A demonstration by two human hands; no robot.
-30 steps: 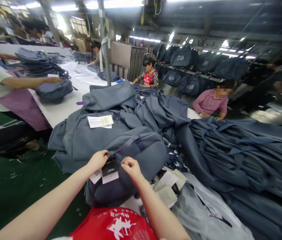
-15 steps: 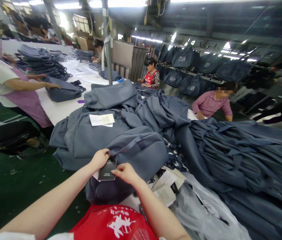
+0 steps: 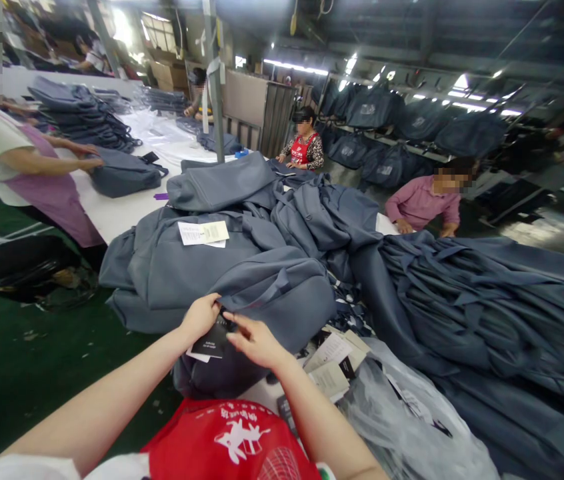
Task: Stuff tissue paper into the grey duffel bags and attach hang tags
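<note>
My left hand (image 3: 202,316) is closed in a pinch at the end of a strap (image 3: 257,297) on a blue-grey bag (image 3: 297,300). Just below those fingers hangs a black hang tag (image 3: 212,341) with white lettering, a white card showing behind its lower edge. My right hand (image 3: 257,341) is at the tag's right side, thumb and index finger apart, the index fingertip by the tag's upper end. How the tag is fastened is hidden by my fingers. Another bag (image 3: 177,267) lies behind, with paper tags (image 3: 205,233) on top.
Loose tags (image 3: 332,360) and a clear plastic bag (image 3: 412,413) lie to my right. Beyond them is a long heap of blue-grey bags (image 3: 487,313). A co-worker (image 3: 37,160) at left handles a bag; another in pink (image 3: 425,203) is at right. A post (image 3: 216,93) rises behind.
My right hand has shifted from the tag's lower right edge up toward its top, and its finger and thumb have parted. The tag now tilts. My left hand keeps its pinch.
</note>
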